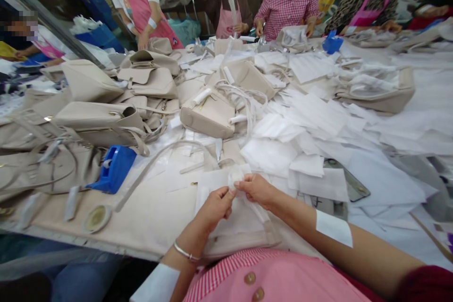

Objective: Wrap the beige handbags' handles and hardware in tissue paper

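Observation:
My left hand (216, 206) and my right hand (256, 189) meet in front of me, fingertips pinched almost together. Between them is a piece of thin white wrapping (235, 174), at the top of a beige handbag (244, 241) lying flat by the table's near edge. White sheet covers much of that bag. What lies inside the wrapping is hidden. A beige strap (155, 160) curves away to the left of my hands. Further left stands a blue tape dispenser (115, 170), with a roll of tape (97, 218) lying nearer the edge.
Beige handbags (208, 111) crowd the middle and left of the table. Loose white sheets (311, 113) spread over the right, partly covering a phone (348, 181). Across the table several people work on bags, near a second blue dispenser (332, 42). A slanted metal pole (53, 14) rises at left.

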Motion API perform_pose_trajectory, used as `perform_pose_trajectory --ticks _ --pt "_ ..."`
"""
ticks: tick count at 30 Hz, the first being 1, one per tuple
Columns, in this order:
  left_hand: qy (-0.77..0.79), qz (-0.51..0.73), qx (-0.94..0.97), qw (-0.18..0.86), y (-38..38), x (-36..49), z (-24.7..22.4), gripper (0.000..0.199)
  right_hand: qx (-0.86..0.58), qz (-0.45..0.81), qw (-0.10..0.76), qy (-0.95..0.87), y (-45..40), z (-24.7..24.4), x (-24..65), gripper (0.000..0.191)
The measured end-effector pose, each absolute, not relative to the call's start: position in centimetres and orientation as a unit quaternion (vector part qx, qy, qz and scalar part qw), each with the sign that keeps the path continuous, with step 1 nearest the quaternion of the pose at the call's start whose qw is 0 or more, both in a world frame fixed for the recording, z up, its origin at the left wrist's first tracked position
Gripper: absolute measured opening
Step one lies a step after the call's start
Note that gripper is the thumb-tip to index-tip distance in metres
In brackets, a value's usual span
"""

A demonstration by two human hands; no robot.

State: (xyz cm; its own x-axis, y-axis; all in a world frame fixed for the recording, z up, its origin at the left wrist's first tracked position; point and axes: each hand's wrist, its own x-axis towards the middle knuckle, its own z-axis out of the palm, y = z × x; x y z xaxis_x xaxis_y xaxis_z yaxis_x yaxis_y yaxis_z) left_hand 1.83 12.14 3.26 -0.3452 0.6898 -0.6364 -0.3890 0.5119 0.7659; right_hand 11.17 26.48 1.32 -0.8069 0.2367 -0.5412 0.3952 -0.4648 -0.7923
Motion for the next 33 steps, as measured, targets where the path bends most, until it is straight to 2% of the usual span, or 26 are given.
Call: perform_pose_trajectory --ticks 4,7,9,11,14,17,20,24,30,33 --pt "0.547 0.500 -0.074 0.668 12.9 1.0 3.2 0.040 0.198 -0.553 -0.006 0.809 26.1 0.8 11.3 0.026" --pt "0.545 0.528 -0.123 0.639 13.9 1.1 2.8 0.032 0.110 -0.359 0.000 0.927 26.3 0.2 12.0 0.016" --pt "0.570 0.543 -0.117 0.606 14.3 1.5 2.5 0.026 0.044 -0.295 0.009 0.954 26.9 0.2 12.6 0.015" --pt "0.595 0.543 -0.105 0.583 14.4 2.0 2.2 0.024 0.031 -0.309 -0.004 0.951 28.0 0.4 13.1 0.020" --pt "0.636 0.528 -0.080 0.557 14.2 2.7 1.7 0.028 0.140 -0.416 -0.039 0.898 30.3 0.8 12.5 0.026" --pt "0.672 0.507 -0.045 0.538 13.9 3.4 1.2 0.034 0.205 -0.471 -0.016 0.858 32.2 0.3 10.4 0.028" --pt "0.695 0.489 -0.019 0.526 13.8 3.7 0.7 0.034 0.170 -0.465 0.017 0.868 32.3 -0.6 8.0 0.025" --pt "0.709 0.470 -0.002 0.526 13.7 3.8 0.2 0.030 0.133 -0.440 0.018 0.888 31.0 -1.0 6.5 0.011" --pt "0.708 0.450 0.034 0.544 13.8 4.1 0.1 0.031 0.027 -0.371 0.000 0.928 30.6 -0.8 5.9 0.015" --pt "0.711 0.439 0.052 0.547 14.0 3.9 0.2 0.029 0.042 -0.338 0.008 0.940 30.6 -1.2 5.3 0.019"
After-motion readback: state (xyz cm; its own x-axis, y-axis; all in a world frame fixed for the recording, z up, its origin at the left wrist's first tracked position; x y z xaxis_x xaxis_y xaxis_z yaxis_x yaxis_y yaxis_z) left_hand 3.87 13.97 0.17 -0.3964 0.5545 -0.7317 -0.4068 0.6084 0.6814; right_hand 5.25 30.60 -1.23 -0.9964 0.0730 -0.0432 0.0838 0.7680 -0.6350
